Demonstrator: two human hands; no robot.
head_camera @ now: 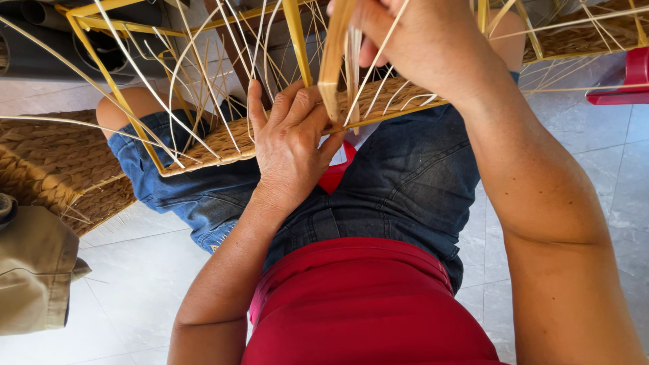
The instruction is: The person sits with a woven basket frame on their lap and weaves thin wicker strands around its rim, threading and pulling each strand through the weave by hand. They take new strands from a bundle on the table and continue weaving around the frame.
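Note:
A yellow metal basket frame (297,40) rests on my lap, its near side filled with woven straw (223,138). Thin pale cane stakes (176,74) stick up from the weave. My left hand (287,145) presses flat on the woven edge, fingers spread over the rim. My right hand (412,40) is raised above it, pinching a flat tan straw strand (332,61) that hangs down to the weave.
A finished woven basket (54,165) lies on the tiled floor at left, next to a khaki cloth (34,270). More woven work (581,37) and a red plastic object (629,78) are at upper right. I sit on a red stool (338,172).

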